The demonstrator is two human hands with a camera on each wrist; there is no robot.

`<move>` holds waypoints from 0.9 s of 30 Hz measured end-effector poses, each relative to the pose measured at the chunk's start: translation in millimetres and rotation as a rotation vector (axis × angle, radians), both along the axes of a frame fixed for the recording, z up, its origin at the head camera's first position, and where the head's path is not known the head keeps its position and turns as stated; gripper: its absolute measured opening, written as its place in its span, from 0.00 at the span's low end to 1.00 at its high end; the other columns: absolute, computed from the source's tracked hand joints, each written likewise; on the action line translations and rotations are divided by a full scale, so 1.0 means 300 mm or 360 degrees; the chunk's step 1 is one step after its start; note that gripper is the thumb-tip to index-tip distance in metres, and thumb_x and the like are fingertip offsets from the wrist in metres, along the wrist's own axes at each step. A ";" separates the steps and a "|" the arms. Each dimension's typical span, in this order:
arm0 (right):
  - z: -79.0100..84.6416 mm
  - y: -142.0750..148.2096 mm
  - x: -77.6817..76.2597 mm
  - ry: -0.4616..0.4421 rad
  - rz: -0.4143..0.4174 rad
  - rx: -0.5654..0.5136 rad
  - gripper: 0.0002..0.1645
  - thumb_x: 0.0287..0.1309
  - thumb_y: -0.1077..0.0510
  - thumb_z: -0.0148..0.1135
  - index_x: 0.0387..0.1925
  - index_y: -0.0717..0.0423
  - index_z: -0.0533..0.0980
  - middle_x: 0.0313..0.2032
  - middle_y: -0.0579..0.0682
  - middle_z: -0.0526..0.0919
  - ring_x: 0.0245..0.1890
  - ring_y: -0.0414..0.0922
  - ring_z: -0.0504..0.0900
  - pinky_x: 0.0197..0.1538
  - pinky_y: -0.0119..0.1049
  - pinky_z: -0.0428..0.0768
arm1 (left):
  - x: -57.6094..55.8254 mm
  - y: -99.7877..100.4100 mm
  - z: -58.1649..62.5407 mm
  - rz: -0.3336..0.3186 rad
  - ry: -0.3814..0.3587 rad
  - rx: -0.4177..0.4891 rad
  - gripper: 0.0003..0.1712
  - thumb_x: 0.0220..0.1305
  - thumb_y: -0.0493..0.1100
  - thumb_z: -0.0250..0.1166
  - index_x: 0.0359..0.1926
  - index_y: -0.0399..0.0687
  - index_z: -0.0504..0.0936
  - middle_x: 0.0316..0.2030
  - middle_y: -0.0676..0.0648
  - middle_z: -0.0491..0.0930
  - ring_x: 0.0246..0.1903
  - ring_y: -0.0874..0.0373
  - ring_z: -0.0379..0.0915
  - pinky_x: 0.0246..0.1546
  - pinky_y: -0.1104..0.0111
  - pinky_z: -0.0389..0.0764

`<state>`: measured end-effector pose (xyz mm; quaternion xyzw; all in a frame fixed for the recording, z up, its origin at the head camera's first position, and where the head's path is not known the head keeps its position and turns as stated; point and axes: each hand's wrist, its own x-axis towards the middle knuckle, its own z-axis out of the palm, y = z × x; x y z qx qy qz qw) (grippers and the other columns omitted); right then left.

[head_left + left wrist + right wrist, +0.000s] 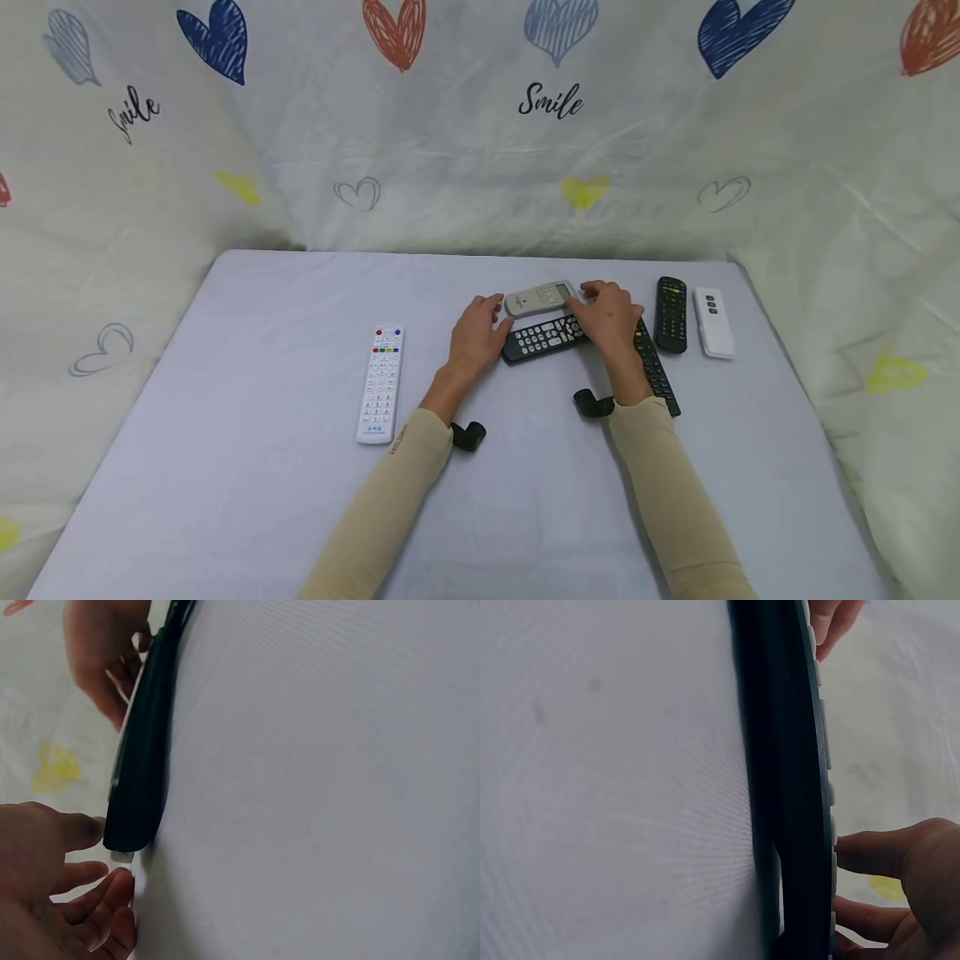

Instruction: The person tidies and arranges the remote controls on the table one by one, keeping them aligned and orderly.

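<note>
A black remote control with white buttons (543, 337) lies slightly slanted on the table between the hands. Behind it is a light grey remote with a small display (538, 299). The left hand (476, 337) is at the left ends of both, fingers parted; in the left wrist view its thumb (81, 831) is at the black remote's end (139, 772). The right hand (609, 321) hovers over the right ends, its thumb by the grey remote's display; in the right wrist view its thumb and fingers are apart beside the black remote's edge (802, 765). Whether it touches either, I cannot tell.
A long black remote (657, 373) lies partly under the right forearm. Farther right are another black remote (671, 315) and a small white one (715, 323). A white remote with coloured buttons (381, 385) lies left of the left forearm. A printed cloth hangs behind the table (225, 375).
</note>
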<state>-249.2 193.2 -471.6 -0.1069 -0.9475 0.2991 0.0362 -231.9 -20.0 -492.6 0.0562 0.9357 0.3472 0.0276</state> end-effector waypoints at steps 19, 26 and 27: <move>-0.015 -0.012 0.003 0.0001 0.0048 -0.0020 0.27 0.71 0.46 0.62 0.64 0.56 0.80 0.56 0.59 0.88 0.60 0.60 0.80 0.64 0.62 0.61 | -0.037 0.023 0.003 0.0054 -0.0067 0.0028 0.33 0.72 0.51 0.67 0.73 0.48 0.73 0.50 0.49 0.81 0.47 0.57 0.78 0.44 0.66 0.78; -0.017 -0.005 0.004 -0.0033 0.0063 -0.0042 0.27 0.71 0.46 0.62 0.64 0.56 0.79 0.57 0.59 0.87 0.60 0.59 0.81 0.63 0.60 0.61 | -0.040 0.019 -0.007 0.0080 -0.0073 0.0050 0.31 0.69 0.51 0.71 0.70 0.49 0.77 0.45 0.50 0.81 0.41 0.59 0.74 0.38 0.71 0.70; -0.018 -0.003 0.006 -0.0040 0.0064 -0.0042 0.27 0.71 0.46 0.62 0.64 0.56 0.79 0.57 0.59 0.87 0.60 0.59 0.81 0.63 0.60 0.61 | -0.039 0.020 -0.010 0.0089 -0.0068 0.0056 0.30 0.68 0.50 0.71 0.68 0.50 0.78 0.44 0.50 0.81 0.40 0.59 0.74 0.38 0.72 0.69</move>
